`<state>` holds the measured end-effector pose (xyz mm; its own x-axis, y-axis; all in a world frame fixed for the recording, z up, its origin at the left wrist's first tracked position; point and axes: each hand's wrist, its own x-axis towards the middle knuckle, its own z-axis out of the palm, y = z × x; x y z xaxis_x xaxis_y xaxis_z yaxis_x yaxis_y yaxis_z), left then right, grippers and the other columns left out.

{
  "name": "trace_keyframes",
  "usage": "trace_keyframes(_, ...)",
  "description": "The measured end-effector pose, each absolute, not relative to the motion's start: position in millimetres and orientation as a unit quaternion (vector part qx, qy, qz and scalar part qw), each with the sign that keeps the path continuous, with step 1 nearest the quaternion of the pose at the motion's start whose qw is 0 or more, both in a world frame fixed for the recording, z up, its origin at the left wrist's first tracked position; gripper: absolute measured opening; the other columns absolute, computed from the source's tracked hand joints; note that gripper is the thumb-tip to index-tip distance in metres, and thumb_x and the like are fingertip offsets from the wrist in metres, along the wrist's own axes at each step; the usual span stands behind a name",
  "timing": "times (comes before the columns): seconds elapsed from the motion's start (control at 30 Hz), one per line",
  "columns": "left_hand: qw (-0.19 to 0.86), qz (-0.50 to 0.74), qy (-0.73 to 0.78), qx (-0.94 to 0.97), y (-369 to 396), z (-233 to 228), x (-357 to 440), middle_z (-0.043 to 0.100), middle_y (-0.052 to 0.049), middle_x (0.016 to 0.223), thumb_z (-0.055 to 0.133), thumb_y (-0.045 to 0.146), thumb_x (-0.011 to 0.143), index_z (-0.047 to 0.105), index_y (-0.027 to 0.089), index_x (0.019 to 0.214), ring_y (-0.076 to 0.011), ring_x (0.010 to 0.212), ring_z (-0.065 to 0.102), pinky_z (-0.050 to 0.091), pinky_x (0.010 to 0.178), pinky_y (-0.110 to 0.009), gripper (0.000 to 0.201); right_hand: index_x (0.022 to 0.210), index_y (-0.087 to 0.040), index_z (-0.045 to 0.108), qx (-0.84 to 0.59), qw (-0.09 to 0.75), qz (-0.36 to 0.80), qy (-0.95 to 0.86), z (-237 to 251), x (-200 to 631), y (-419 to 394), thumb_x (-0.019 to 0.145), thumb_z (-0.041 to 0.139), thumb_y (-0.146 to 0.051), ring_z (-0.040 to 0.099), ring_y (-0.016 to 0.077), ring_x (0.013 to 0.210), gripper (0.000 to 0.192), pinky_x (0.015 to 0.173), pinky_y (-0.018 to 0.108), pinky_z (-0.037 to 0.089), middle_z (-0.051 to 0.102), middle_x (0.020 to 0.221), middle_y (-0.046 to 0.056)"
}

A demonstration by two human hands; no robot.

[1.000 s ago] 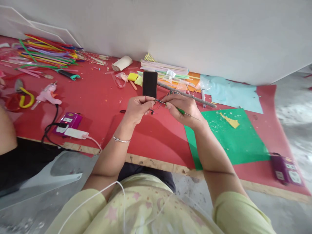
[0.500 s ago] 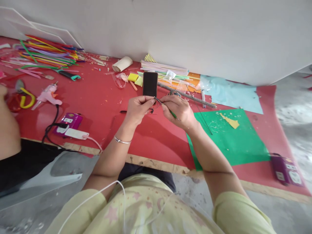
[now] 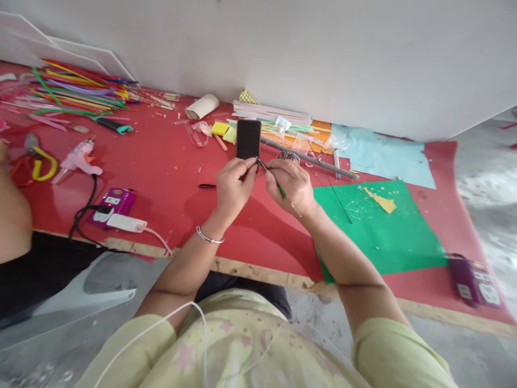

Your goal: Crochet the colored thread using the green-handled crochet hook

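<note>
My left hand (image 3: 235,185) is closed in a pinch on a small dark piece of yarn (image 3: 257,159), mostly covered by the fingers. My right hand (image 3: 291,186) grips a slim crochet hook (image 3: 281,190) with a green handle and thin metal ends. The hook's front end points left and meets the dark yarn between both hands. To the left of my left hand, a short black cord (image 3: 207,186) shows against the red table. Just beyond my right hand is a ball of multicoloured yarn (image 3: 289,156), partly hidden. A dark-screened phone (image 3: 248,139) stands behind my left fingertips.
The red table (image 3: 161,156) carries a grey stick (image 3: 309,157), a green sheet (image 3: 379,237) and a cardboard tube (image 3: 202,106). Leftward are a pink glue gun (image 3: 78,156), yellow-handled pliers (image 3: 44,161) and a purple power socket (image 3: 114,205) with cables. Another person's arm (image 3: 14,210) is at far left.
Both hands have turned slightly and drawn a little closer together, the left wrist shifting right. The crochet hook is tilted more steeply. A black loop below my left hand is now hidden.
</note>
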<state>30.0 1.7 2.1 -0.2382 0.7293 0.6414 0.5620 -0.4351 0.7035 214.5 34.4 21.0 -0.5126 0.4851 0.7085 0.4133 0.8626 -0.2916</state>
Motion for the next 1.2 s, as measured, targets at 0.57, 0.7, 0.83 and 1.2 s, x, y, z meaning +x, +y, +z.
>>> trace_keyframes(0.57, 0.430, 0.653, 0.498, 0.375, 6, 8, 36, 0.062, 0.003, 0.060, 0.088, 0.040, 0.078, 0.088, 0.019, 0.094, -0.0064, 0.049, 0.046, 0.037, 0.049, -0.023, 0.026, 0.117, -0.023, 0.072, -0.219, 0.461, 0.033, -0.859, 6, 212, 37, 0.107, 0.056, -0.023, 0.078, 0.0272, 0.108, 0.019, 0.097, 0.049, 0.062, 0.080, 0.120, 0.012)
trace_keyframes(0.7, 0.403, 0.648, 0.507, 0.401, 5, 9, 35, 0.062, 0.003, 0.061, 0.084, 0.039, 0.081, 0.086, 0.020, 0.090, -0.0076, 0.051, 0.050, 0.040, 0.049, -0.022, 0.022, 0.113, -0.024, 0.073, -0.219, 0.462, 0.030, -0.859, 5, 211, 38, 0.106, 0.057, -0.024, 0.078, 0.0279, 0.107, 0.018, 0.096, 0.050, 0.063, 0.080, 0.118, 0.012)
trace_keyframes(0.83, 0.411, 0.644, 0.507, 0.400, 5, 12, 33, 0.061, 0.003, 0.059, 0.083, 0.036, 0.079, 0.081, 0.019, 0.084, -0.0075, 0.050, 0.051, 0.041, 0.049, -0.022, 0.017, 0.111, -0.024, 0.075, -0.233, 0.435, 0.048, -0.868, 5, 213, 40, 0.107, 0.056, -0.027, 0.079, 0.0292, 0.107, 0.020, 0.098, 0.053, 0.063, 0.080, 0.120, 0.013)
trace_keyframes(1.2, 0.534, 0.624, 0.460, 0.337, 3, 34, 24, 0.055, 0.005, 0.054, 0.079, 0.019, 0.070, 0.074, 0.017, 0.073, -0.0037, 0.043, 0.040, 0.027, 0.039, -0.018, 0.007, 0.116, -0.024, 0.077, -0.170, 0.416, 0.117, -0.886, 38, 235, 44, 0.109, 0.058, -0.027, 0.080, 0.0267, 0.114, 0.021, 0.101, 0.047, 0.066, 0.081, 0.127, 0.011)
